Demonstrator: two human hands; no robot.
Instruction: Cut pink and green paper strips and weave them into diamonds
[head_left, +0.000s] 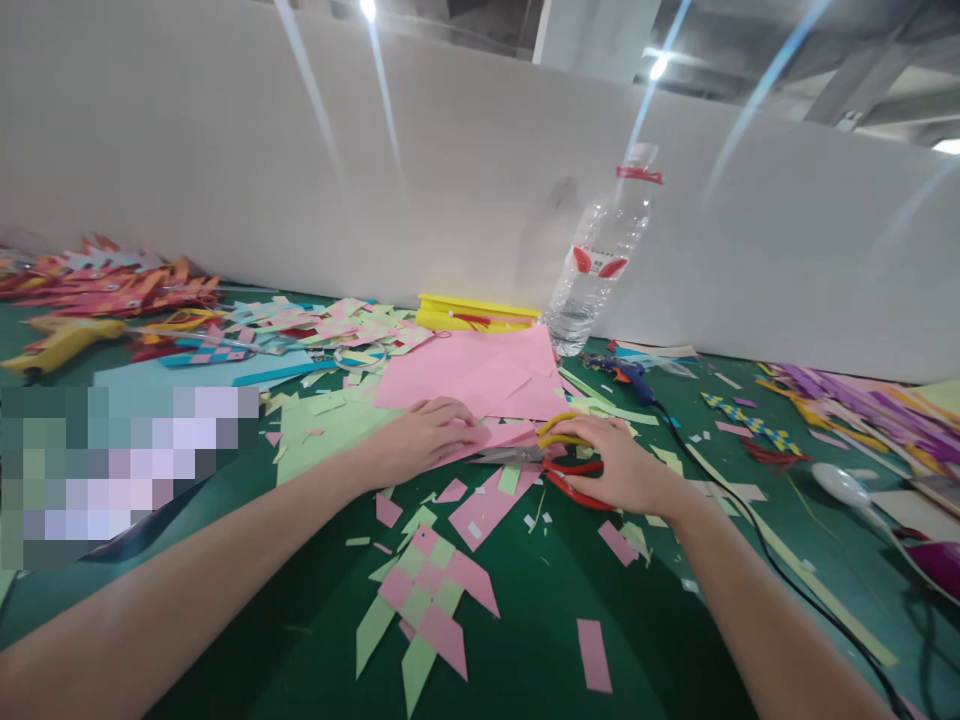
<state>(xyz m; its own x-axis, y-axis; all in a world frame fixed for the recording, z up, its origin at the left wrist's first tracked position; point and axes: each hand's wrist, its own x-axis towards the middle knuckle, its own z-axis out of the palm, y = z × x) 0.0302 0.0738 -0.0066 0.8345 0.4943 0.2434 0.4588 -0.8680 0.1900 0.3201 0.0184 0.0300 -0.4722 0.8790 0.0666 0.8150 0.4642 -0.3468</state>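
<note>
My right hand (619,460) is closed around the yellow and red handles of a pair of scissors (510,455), whose blades point left. The blades lie along the near edge of a narrow piece of pink paper (510,435). Closed fingers of my left hand (416,440) hold that piece at its left end, with the fingertips partly hidden. Just beyond both hands lie larger pink sheets (480,360). Nearer to me, a woven pink and green paper fish (427,585) rests flat, with pink offcuts (495,505) between it and the scissors.
A clear water bottle (600,260) leans against the white partition (375,180). Glue guns lie at left, yellow (71,340), and right, blue (634,380); a black cord (739,510) runs past my right arm. Paper scraps (345,325) and a white spoon-shaped object (844,485) surround the workspace.
</note>
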